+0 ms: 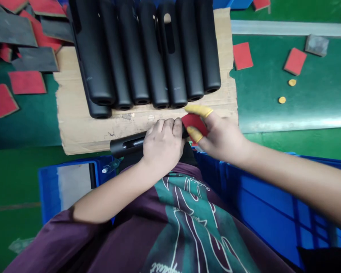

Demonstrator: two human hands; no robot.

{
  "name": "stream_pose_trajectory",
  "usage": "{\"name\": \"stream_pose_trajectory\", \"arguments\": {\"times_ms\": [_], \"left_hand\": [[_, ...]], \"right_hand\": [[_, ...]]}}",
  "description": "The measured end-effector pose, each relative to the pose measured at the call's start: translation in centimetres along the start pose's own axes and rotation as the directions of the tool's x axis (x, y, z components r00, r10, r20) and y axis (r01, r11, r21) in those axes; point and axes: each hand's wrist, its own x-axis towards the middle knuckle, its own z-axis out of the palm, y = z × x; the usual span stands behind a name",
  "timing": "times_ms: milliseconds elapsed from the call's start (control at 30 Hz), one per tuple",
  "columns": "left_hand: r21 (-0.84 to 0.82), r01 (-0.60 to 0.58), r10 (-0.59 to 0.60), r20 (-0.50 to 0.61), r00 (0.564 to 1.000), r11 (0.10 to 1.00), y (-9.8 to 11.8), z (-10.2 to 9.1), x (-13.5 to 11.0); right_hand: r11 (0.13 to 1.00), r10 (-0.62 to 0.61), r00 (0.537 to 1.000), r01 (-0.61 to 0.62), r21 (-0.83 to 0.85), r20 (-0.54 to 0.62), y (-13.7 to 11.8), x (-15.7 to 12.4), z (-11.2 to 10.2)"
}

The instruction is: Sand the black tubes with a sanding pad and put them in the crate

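My left hand (165, 142) is wrapped over a black tubular housing (119, 148) lying crosswise at the near edge of the cardboard. A long slot shows in the housing's left part; its middle is hidden under my fingers. At its right end my right hand (220, 134), with yellow finger cots on the thumb and a finger, pinches a red sanding pad (194, 123). The pad is against or very close to the housing's end; I cannot tell exactly. Beyond my hands, several similar black housings (170, 68) lie side by side on the cardboard (74, 129).
Red and grey pads (25, 60) are heaped at the left. On the green table (272, 79) at right lie a red pad (243, 56), a grey block (316, 45) and two yellow finger cots (282, 100). Blue crates (261, 197) stand at my right, and a blue bin (49, 189) at left.
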Motion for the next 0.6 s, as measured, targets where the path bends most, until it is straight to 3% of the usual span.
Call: {"name": "stream_pose_trajectory", "arguments": {"times_ms": [133, 367, 500, 600], "left_hand": [[-0.008, 0.004, -0.004, 0.016, 1.000, 1.000, 0.0, -0.1, 0.1], [0.026, -0.008, 0.008, 0.010, 1.000, 1.000, -0.1, -0.1, 0.2], [0.024, -0.004, 0.004, -0.012, 1.000, 1.000, 0.0, 0.0, 0.0], [0.006, -0.015, 0.015, -0.037, 0.999, 1.000, 0.0, 0.3, -0.2]], "right_hand": [[0.997, 0.043, 0.995, -0.049, -0.065, -0.091, 0.0, -0.1, 0.1], [0.979, 0.056, 0.996, -0.069, -0.194, -0.071, -0.7, -0.2, 0.3], [0.941, 0.014, 0.999, 0.001, -0.338, 0.040, -1.2, 0.0, -0.1], [0.914, 0.042, 0.999, -0.036, -0.405, 0.006, -1.2, 0.2, -0.4]]}}
